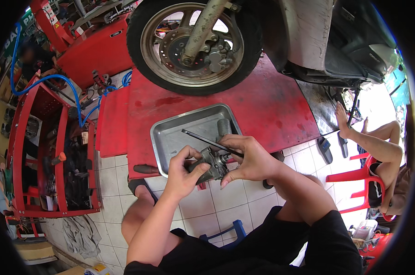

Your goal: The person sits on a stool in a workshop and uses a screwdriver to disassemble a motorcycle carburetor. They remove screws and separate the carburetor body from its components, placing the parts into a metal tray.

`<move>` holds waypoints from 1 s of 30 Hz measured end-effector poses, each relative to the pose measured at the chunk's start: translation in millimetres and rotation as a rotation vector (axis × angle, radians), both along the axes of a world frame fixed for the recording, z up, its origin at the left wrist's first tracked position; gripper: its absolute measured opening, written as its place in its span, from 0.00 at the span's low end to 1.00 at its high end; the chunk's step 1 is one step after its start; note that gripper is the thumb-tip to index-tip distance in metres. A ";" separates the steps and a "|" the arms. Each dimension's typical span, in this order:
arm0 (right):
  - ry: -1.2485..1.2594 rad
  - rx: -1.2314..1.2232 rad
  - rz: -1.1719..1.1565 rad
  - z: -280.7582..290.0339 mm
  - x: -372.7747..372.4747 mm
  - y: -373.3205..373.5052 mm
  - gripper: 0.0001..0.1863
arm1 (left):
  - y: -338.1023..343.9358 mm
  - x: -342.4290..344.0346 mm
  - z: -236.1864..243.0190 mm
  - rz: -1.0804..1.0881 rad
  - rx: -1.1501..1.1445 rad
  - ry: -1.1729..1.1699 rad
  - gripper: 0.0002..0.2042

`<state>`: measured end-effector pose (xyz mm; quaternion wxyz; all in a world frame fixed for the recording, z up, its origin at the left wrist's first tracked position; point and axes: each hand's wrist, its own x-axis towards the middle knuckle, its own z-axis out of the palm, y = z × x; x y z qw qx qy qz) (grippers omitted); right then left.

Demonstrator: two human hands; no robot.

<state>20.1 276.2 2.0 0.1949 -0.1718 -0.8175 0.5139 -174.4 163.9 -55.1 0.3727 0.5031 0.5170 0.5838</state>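
Observation:
A grey metal part like a carburetor (pixel 210 166) is in my left hand (pixel 183 172), thumb and fingers closed around its left side. My right hand (pixel 251 158) is closed on a long, thin dark screwdriver (pixel 200 137). Its shaft crosses above the part with the tip toward the far left, and the handle is mostly hidden. The right thumb and fingertips are close around the part's right end; contact there is unclear. Beneath and beyond my hands lies a shallow metal tray (pixel 159 130). A grey cylindrical piece (pixel 224 127) and a tiny loose piece (pixel 174 152) are in it.
The tray rests on a red lift platform (pixel 271 101), under a motorbike's front wheel (pixel 193 85). A dark tool handle (pixel 145 169) lies at its near edge. Left stands a red tool cart (pixel 56 151) with a blue hose (pixel 74 91). A person sits on a red chair (pixel 354 176) at right.

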 end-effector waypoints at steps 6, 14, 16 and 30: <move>-0.015 0.013 -0.005 3.6 0.3 -1.0 0.40 | -0.8 -0.1 3.3 -0.036 -0.059 -0.021 0.18; -0.018 -0.028 0.001 -1.9 -0.9 -0.9 0.43 | -1.6 2.3 7.6 -0.011 -0.044 -0.030 0.17; -0.026 -0.035 0.005 1.9 -1.9 -1.5 0.41 | -2.4 3.1 6.6 -0.010 -0.069 -0.113 0.17; 0.269 0.417 -0.067 18.0 -2.7 -15.2 0.26 | 2.4 19.1 4.3 -0.137 -0.251 -0.784 0.28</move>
